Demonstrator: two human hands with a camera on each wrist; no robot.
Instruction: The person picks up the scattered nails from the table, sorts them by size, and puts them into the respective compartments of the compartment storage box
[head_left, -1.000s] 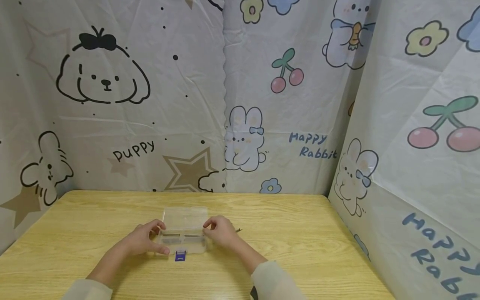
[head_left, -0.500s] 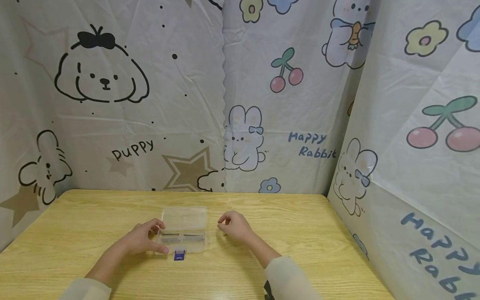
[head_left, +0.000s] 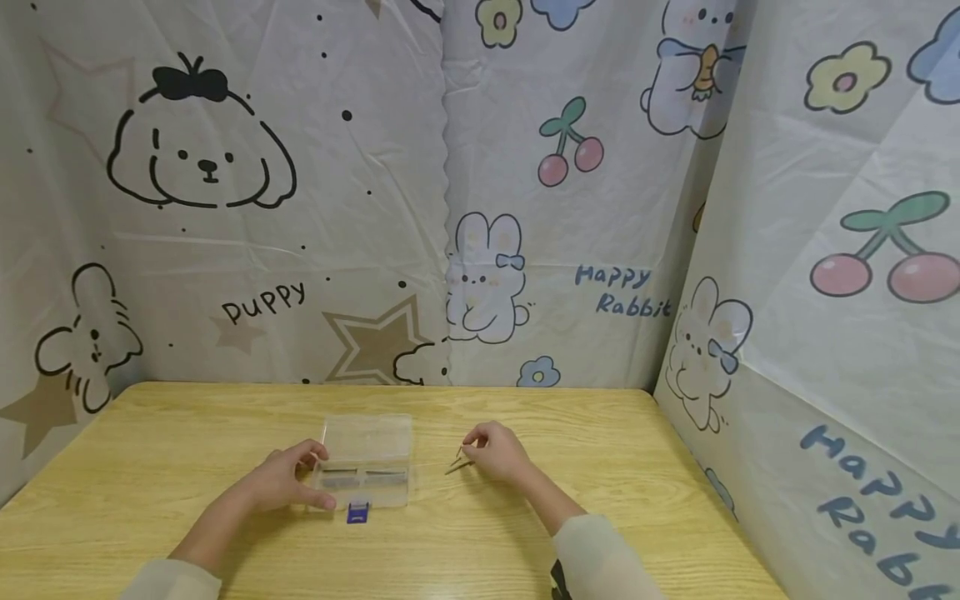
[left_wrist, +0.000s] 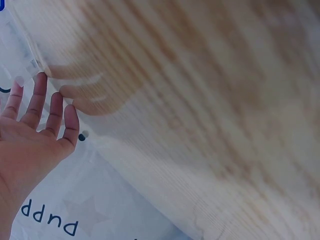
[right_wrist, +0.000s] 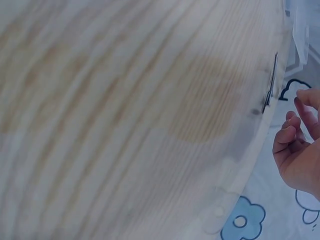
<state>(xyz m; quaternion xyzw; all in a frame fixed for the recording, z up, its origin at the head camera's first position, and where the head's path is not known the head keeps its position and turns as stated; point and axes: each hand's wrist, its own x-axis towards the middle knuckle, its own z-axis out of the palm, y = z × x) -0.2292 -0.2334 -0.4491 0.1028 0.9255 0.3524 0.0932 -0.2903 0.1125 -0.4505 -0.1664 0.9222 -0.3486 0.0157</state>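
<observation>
A small clear plastic box (head_left: 364, 492) lies on the table with its lid (head_left: 367, 437) raised at the back and a blue latch (head_left: 358, 512) at the front. Thin dark pieces show in its compartments. My left hand (head_left: 281, 479) grips the box's left side, thumb near the front corner and fingers farther back. To the right of the box, my right hand (head_left: 495, 452) has thumb and index finger drawn together at some thin metal pieces (right_wrist: 270, 85) lying on the wood. Whether the fingertips pinch one of them is too small to tell.
The wood-grain table (head_left: 187, 433) meets patterned cloth (head_left: 375, 208) at the back. Another cloth panel (head_left: 810, 367) runs along its right side.
My right hand has moved from the box's right edge rightward to the thin metal pieces. My left hand stays at the box, which has hardly moved.
</observation>
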